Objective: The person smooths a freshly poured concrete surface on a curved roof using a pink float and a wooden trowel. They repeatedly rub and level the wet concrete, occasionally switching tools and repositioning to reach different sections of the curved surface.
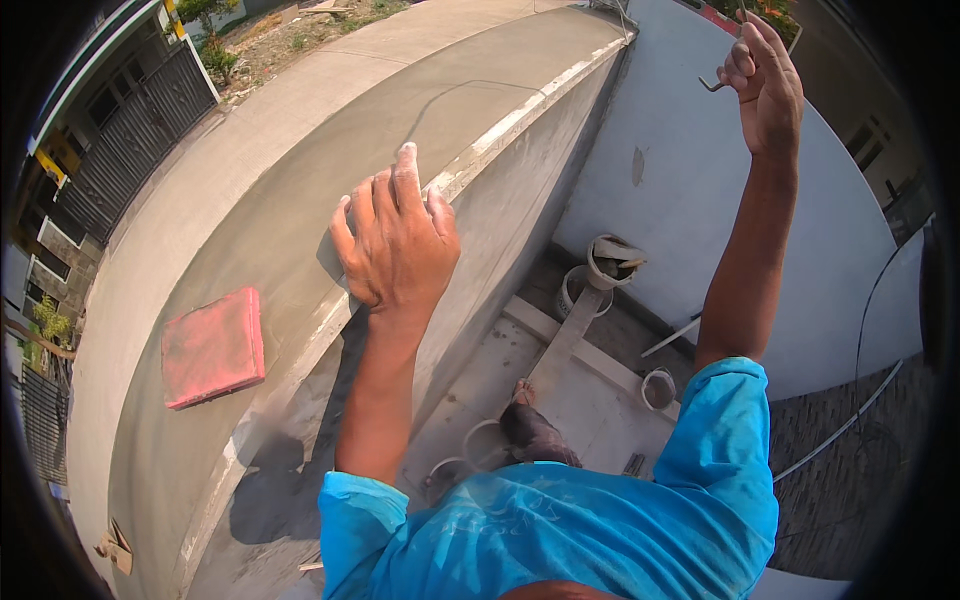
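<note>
My left hand lies palm down at the edge of a smooth grey plastered ledge, its fingers dusty and stretched out, holding nothing. Raised at the upper right, my right hand has its fingers closed around a thin bent metal rod. One hooked end of the rod sticks out to the left of the fingers, and another bit shows above them. On the ledge, left of my left hand, rests a red square pad smeared with grey.
Below the ledge, a bucket with tools stands by a pale blue wall. Planks cross the lower floor, with a small pail to their right. A brown scrap lies on the ledge's near end.
</note>
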The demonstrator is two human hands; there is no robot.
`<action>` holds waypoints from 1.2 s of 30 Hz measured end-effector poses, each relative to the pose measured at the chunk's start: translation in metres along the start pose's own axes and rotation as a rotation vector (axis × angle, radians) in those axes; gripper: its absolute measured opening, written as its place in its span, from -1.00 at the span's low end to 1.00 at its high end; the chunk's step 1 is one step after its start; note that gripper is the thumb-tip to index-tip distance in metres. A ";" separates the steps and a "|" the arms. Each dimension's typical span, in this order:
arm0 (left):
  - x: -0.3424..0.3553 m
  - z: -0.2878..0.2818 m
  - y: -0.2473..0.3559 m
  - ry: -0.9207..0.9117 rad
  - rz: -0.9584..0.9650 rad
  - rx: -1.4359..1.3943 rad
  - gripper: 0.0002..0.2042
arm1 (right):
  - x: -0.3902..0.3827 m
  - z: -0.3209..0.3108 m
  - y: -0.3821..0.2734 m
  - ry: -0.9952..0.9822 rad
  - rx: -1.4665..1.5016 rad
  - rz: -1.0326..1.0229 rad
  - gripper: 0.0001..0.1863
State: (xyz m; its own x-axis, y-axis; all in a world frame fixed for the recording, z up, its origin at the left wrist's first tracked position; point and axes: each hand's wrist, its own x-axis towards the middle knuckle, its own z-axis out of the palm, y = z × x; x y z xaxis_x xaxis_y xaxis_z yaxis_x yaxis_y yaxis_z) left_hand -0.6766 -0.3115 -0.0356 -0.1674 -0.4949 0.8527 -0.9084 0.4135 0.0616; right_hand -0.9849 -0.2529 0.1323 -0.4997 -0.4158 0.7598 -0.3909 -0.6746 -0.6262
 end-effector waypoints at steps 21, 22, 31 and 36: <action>0.008 0.029 -0.016 0.174 -0.072 -0.113 -0.53 | -0.499 -0.307 0.312 0.150 -0.927 1.220 -0.69; 0.010 0.033 -0.008 0.124 -0.050 -0.084 -0.42 | -0.520 -0.310 0.325 -0.059 -1.009 1.222 -0.70; -0.032 0.087 0.040 -0.099 -0.059 0.051 -0.43 | -0.675 -0.353 0.521 -0.431 -0.923 1.530 -0.77; -0.055 0.143 0.063 -0.190 -0.051 0.078 -0.43 | -0.744 -0.365 0.593 -0.595 -0.981 1.438 -0.76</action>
State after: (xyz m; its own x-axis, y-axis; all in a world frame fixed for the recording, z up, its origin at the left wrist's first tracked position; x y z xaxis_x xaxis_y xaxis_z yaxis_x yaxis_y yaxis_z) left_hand -0.7797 -0.3676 -0.1526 -0.1831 -0.6516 0.7361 -0.9433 0.3275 0.0552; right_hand -1.1273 -0.1208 -0.8681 -0.5940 -0.5633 -0.5744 -0.3250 0.8211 -0.4692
